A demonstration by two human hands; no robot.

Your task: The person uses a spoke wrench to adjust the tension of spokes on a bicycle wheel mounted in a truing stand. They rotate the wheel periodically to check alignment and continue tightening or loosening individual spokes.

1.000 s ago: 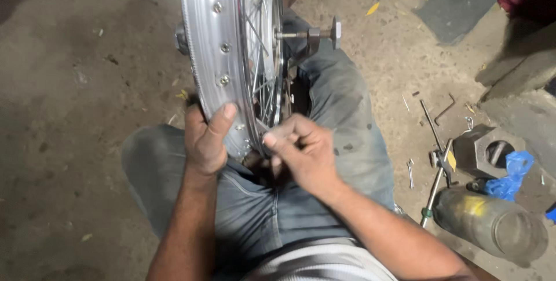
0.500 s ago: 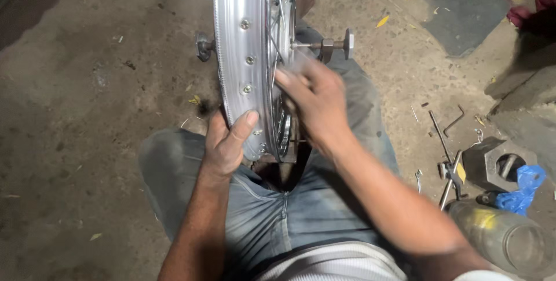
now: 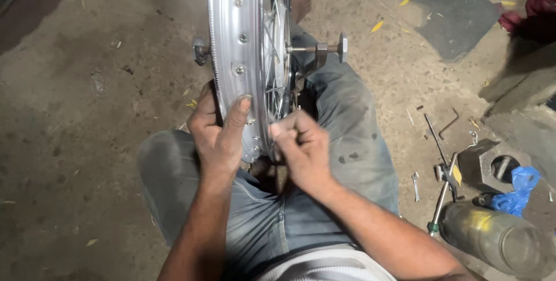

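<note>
A silver spoked wheel (image 3: 240,38) stands upright on its rim between my jean-clad legs (image 3: 341,136). An axle (image 3: 315,48) with a nut sticks out of the hub to the right. My left hand (image 3: 219,133) grips the near part of the rim, with the thumb laid over the rim's face. My right hand (image 3: 300,148) is closed just right of the rim, fingers pinched at the spokes; what it pinches is hidden by the fingers.
On the concrete floor to my right lie a screwdriver (image 3: 439,203), a bent hex key (image 3: 449,123), a thin rod (image 3: 433,136), a small wrench (image 3: 416,184), a metal block with a round hole (image 3: 492,166), a blue plastic bag (image 3: 518,191) and a dusty cylinder (image 3: 498,237).
My right hand has come down from higher on the spokes to the near rim. My left hand has shifted slightly up the rim.
</note>
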